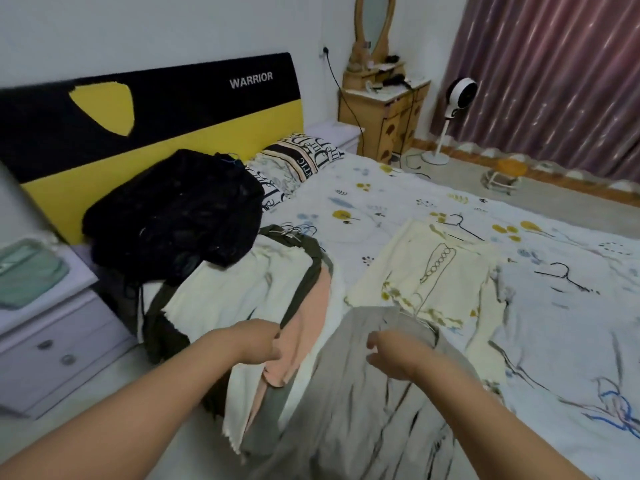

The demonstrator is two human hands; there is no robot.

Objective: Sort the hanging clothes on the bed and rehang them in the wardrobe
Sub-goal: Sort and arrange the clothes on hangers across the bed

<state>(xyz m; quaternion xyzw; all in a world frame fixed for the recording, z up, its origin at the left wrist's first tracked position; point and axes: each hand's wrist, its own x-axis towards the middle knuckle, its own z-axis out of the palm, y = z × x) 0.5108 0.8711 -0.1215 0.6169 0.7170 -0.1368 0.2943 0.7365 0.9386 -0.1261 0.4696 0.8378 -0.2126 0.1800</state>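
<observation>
The room is lit softly and evenly, rather dim, with weak shadows. The hands at lower centre are motion-blurred. Wide-angle distortion bends the edges, and fine detail looks smeared.

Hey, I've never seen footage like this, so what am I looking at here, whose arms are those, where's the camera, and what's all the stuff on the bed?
There is no machine here. The single picture comes from a wide-angle camera worn on a person's head, looking forward and down, so the two bare arms are that person's own.

The left hand pinches the edge of a peach garment in a layered pile of clothes. The right hand hangs with loosely curled fingers over a grey garment, and I cannot tell whether it grips anything.

On the floral bed sheet also lie a cream patterned garment, a black garment heap near the headboard, and two bare black hangers.

The wardrobe is not in view.
</observation>
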